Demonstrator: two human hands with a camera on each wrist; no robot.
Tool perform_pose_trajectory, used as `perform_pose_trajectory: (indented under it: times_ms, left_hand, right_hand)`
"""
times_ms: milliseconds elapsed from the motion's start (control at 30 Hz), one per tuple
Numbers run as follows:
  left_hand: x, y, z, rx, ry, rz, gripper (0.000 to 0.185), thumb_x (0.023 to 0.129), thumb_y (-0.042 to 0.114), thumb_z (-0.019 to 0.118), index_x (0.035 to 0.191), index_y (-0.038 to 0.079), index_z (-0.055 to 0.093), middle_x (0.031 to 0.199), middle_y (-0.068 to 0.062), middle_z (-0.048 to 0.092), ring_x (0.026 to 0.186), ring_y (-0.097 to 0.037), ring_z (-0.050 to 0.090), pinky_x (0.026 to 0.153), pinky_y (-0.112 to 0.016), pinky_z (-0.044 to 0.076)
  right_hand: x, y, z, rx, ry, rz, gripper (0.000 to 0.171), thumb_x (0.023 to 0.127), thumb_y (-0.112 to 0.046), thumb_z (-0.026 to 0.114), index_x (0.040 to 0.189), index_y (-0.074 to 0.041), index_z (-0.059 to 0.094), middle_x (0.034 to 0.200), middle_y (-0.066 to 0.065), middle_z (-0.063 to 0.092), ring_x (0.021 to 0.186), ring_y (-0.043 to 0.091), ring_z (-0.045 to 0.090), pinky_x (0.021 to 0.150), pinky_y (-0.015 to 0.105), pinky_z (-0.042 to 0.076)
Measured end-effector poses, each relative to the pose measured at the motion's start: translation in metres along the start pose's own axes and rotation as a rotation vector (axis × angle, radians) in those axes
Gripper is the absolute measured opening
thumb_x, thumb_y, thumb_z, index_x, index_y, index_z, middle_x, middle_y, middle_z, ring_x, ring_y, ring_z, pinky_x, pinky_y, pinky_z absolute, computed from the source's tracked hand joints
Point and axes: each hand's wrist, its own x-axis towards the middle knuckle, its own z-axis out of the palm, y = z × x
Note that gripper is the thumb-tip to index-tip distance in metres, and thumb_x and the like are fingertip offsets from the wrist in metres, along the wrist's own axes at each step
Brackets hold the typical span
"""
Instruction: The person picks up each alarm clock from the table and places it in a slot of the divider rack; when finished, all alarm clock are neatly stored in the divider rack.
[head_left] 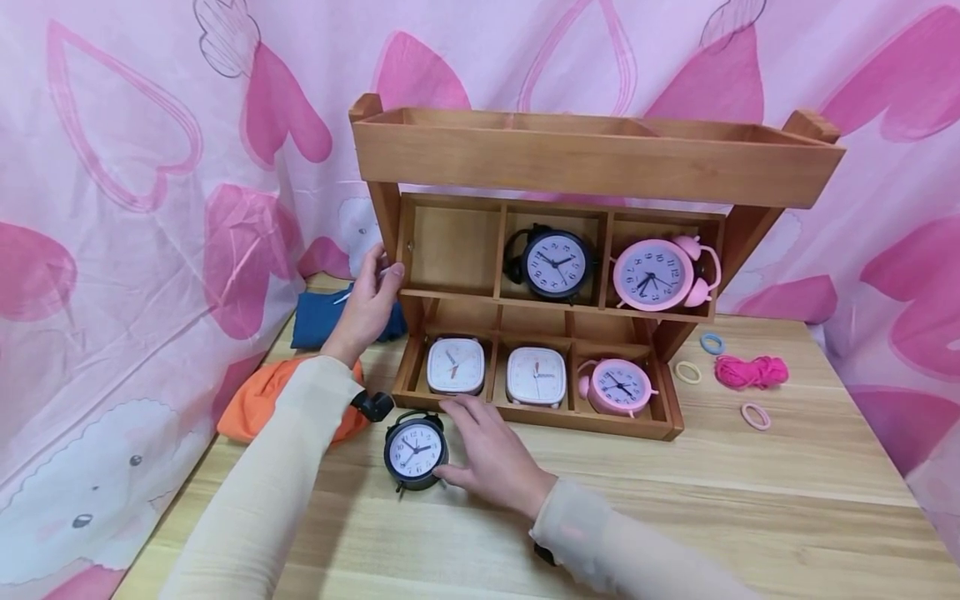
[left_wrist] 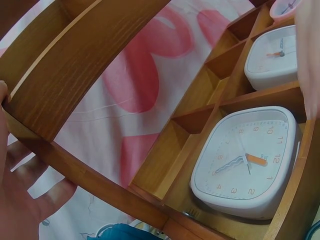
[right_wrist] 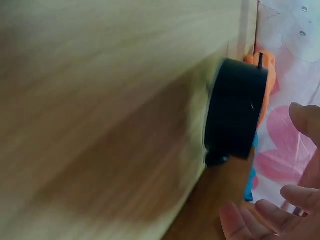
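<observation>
A small black round alarm clock (head_left: pixel 415 450) (right_wrist: pixel 235 115) stands on the wooden table (head_left: pixel 675 500), in front of a wooden shelf (head_left: pixel 592 162) (left_wrist: pixel 75 60). My right hand (head_left: pixel 487 450) (right_wrist: pixel 280 200) lies beside the clock's right side with its fingers spread, and the thumb is at the clock's edge. My left hand (head_left: pixel 371 300) (left_wrist: pixel 20 190) grips the shelf's left side panel. In the shelf's lower row sit two white square clocks (head_left: pixel 456 365) (left_wrist: pixel 245 160) and a small pink clock (head_left: pixel 618 386). Above them are a black clock (head_left: pixel 557 263) and a pink twin-bell clock (head_left: pixel 654 275). The upper left compartment is empty.
An orange cloth (head_left: pixel 255 400) and a blue cloth (head_left: pixel 318 317) lie left of the shelf. Right of it are three hair ties (head_left: pixel 687 372) and a bundle of pink yarn (head_left: pixel 750 371). A pink heart-patterned curtain (head_left: pixel 150 167) hangs behind and at both sides.
</observation>
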Motion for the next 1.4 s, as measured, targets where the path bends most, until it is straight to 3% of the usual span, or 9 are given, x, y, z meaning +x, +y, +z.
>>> perform_pose_trajectory:
  times_ms: [133, 367, 433, 500, 667, 833, 1100, 1400]
  left_hand:
    - [0.004, -0.012, 0.0, 0.01, 0.015, 0.01, 0.063, 0.105, 0.04, 0.04, 0.158, 0.018, 0.013, 0.157, -0.015, 0.03, 0.144, -0.031, 0.033, 0.117, -0.051, 0.031]
    - [0.0, -0.001, 0.001, 0.013, -0.001, -0.027, 0.065, 0.106, 0.041, 0.039, 0.158, 0.016, 0.01, 0.159, -0.015, 0.026, 0.147, -0.031, 0.029, 0.116, -0.051, 0.032]
    - [0.0, -0.001, 0.0, 0.014, -0.004, -0.031, 0.065, 0.106, 0.039, 0.039, 0.158, 0.016, 0.01, 0.16, -0.015, 0.025, 0.147, -0.032, 0.029, 0.116, -0.052, 0.032]
    - [0.005, -0.011, 0.0, 0.015, 0.003, -0.018, 0.066, 0.105, 0.043, 0.04, 0.158, 0.019, 0.01, 0.16, -0.013, 0.026, 0.147, -0.03, 0.03, 0.116, -0.052, 0.033]
    - [0.005, -0.012, 0.001, 0.016, 0.008, 0.0, 0.066, 0.104, 0.047, 0.04, 0.158, 0.021, 0.012, 0.159, -0.012, 0.028, 0.146, -0.03, 0.032, 0.115, -0.053, 0.034]
    - [0.004, -0.008, 0.0, -0.003, -0.001, -0.015, 0.064, 0.105, 0.041, 0.041, 0.158, 0.018, 0.012, 0.159, -0.013, 0.027, 0.146, -0.031, 0.031, 0.115, -0.052, 0.034]
    - [-0.011, 0.021, 0.0, 0.014, -0.032, -0.033, 0.063, 0.107, 0.033, 0.039, 0.158, 0.01, 0.009, 0.159, -0.019, 0.024, 0.147, -0.036, 0.028, 0.115, -0.054, 0.032]
    - [-0.011, 0.023, 0.001, 0.001, -0.026, -0.025, 0.061, 0.107, 0.029, 0.04, 0.157, 0.01, 0.011, 0.157, -0.019, 0.027, 0.145, -0.036, 0.031, 0.114, -0.055, 0.035]
  right_hand:
    - [0.01, -0.009, 0.014, -0.009, -0.034, 0.021, 0.09, 0.078, -0.051, 0.079, 0.149, -0.011, 0.04, 0.146, 0.008, 0.045, 0.131, 0.026, 0.047, 0.108, 0.042, 0.044]
    - [0.019, -0.02, 0.034, -0.037, -0.04, 0.04, 0.094, 0.074, -0.058, 0.079, 0.147, -0.012, 0.041, 0.138, 0.006, 0.047, 0.116, 0.023, 0.052, 0.096, 0.038, 0.049]
    - [0.018, -0.023, 0.037, -0.038, -0.033, 0.035, 0.094, 0.073, -0.059, 0.079, 0.147, -0.013, 0.042, 0.136, 0.005, 0.048, 0.114, 0.023, 0.051, 0.094, 0.038, 0.05]
    - [0.017, -0.024, 0.039, -0.046, -0.02, 0.026, 0.093, 0.073, -0.058, 0.08, 0.145, -0.014, 0.043, 0.134, 0.005, 0.049, 0.113, 0.023, 0.051, 0.093, 0.038, 0.05]
    - [0.017, -0.024, 0.042, -0.073, -0.007, 0.012, 0.091, 0.073, -0.058, 0.079, 0.145, -0.015, 0.044, 0.13, 0.004, 0.051, 0.114, 0.023, 0.05, 0.095, 0.037, 0.048]
    - [0.016, -0.023, 0.044, -0.078, 0.005, -0.007, 0.088, 0.073, -0.057, 0.079, 0.144, -0.015, 0.046, 0.131, 0.002, 0.052, 0.113, 0.021, 0.049, 0.097, 0.035, 0.047]
    - [0.01, -0.021, 0.034, -0.058, 0.018, -0.043, 0.085, 0.075, -0.053, 0.079, 0.145, -0.017, 0.046, 0.137, 0.002, 0.051, 0.116, 0.02, 0.05, 0.102, 0.035, 0.045]
    - [-0.007, -0.013, 0.003, 0.015, 0.094, -0.018, 0.088, 0.074, -0.049, 0.081, 0.146, -0.015, 0.045, 0.143, 0.003, 0.05, 0.125, 0.021, 0.048, 0.106, 0.039, 0.044]
